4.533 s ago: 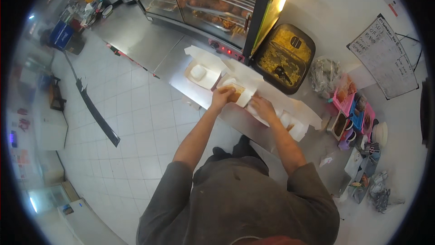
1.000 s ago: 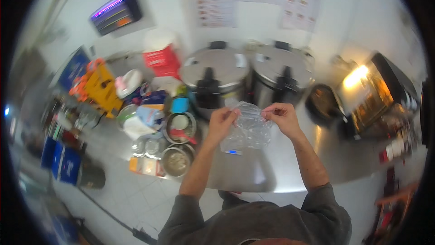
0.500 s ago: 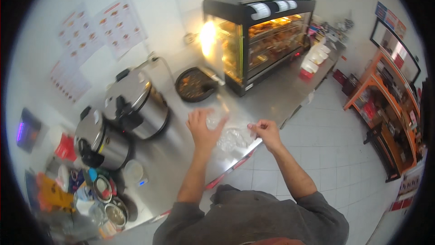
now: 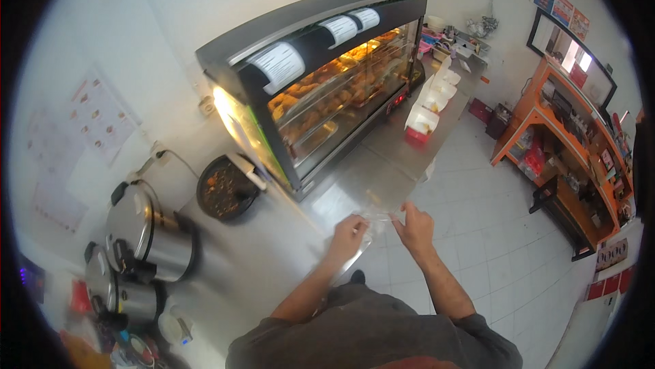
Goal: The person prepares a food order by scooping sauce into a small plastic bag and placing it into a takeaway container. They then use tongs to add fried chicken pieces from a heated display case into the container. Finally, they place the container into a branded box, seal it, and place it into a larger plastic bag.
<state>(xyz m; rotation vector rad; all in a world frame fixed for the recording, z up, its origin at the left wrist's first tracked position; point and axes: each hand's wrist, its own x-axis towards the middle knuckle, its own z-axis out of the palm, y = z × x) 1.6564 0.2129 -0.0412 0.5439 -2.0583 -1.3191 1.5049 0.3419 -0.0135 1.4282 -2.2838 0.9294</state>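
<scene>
Our left hand and right hand each pinch an edge of a thin clear plastic bag, stretched between them just above the front edge of the steel table. We judge the film could slip from our fingertips or tear if we pull the hands apart too hard. The lit glass warming cabinet stands near, so the loose bag could drift against it.

both hands on clear plastic bag
</scene>
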